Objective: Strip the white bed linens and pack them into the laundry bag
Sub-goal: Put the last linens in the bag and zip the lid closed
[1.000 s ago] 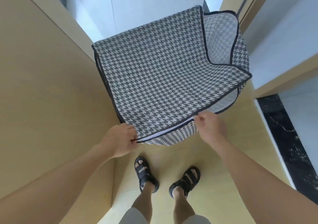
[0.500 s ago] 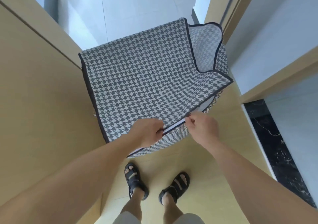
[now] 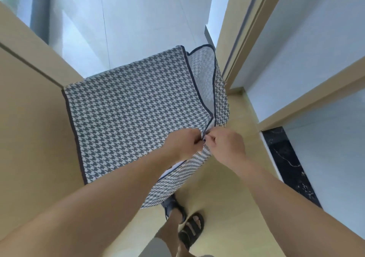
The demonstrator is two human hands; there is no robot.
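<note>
1. Nearest the camera, two bare forearms reached forward and down from the bottom corners of the view, meeting over the bag.
2. Below them, two feet in dark sandals (image 3: 191, 229) stood on the pale wooden floor (image 3: 233, 201), the left foot partly hidden under the bag's hanging corner.
3. Just beyond, the left hand (image 3: 182, 145) was closed in a pinch on the near edge of the top flap of the laundry bag (image 3: 128, 118), knuckles up, fingers curled tight.
4. Touching it on the other side, the right hand (image 3: 225, 148) was likewise pinched shut on the bag's dark-piped edge, thumb and fingers meeting at the seam; whether it held a zip pull could not be told.
5. Beneath both hands, the bag's near side wall drooped down toward the feet, and a thin strip of white (image 3: 169, 171) showed in the gap under the flap; whether that was linen or lining could not be told.
6. Farther out, the houndstooth flap lay broad and nearly flat, bound with dark piping (image 3: 74, 136) along its left side.
7. At the far right corner, the bag gaped, showing its pale inner face (image 3: 201, 69).
8. Left of the bag stood a tan wooden panel (image 3: 33, 118); to the right, a tan door frame (image 3: 239, 31) and a strip of black marble (image 3: 288, 164).
9. Farthest away lay pale floor tiles (image 3: 138, 20).
</note>
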